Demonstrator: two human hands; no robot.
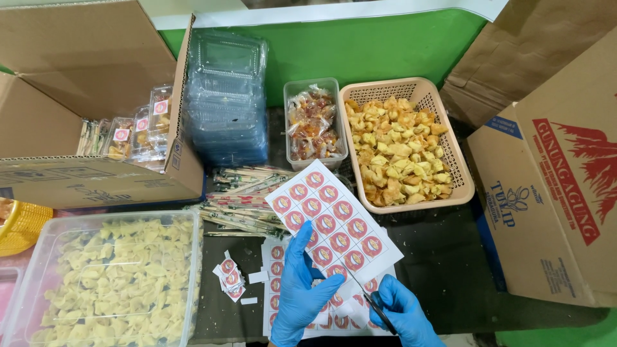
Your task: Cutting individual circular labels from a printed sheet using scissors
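Both my hands wear blue gloves. My left hand (301,283) holds up a white sheet of round red stickers (331,218) by its near edge. My right hand (402,311) grips a pair of scissors (371,301), whose blades meet the sheet's lower edge. Under the hands lies a second sticker sheet (277,283) flat on the dark table. A small pile of cut-off stickers (229,280) and white paper scraps (258,277) rests to the left of my left hand.
A tan basket of fried snacks (450,148) and a clear tub of small sachets (313,125) stand behind. Stacked clear plastic boxes (226,96), wrapped chopsticks (241,205), an open carton with filled boxes (96,173), a clear bin of pale dumplings (109,276) and a carton (559,186) on the right.
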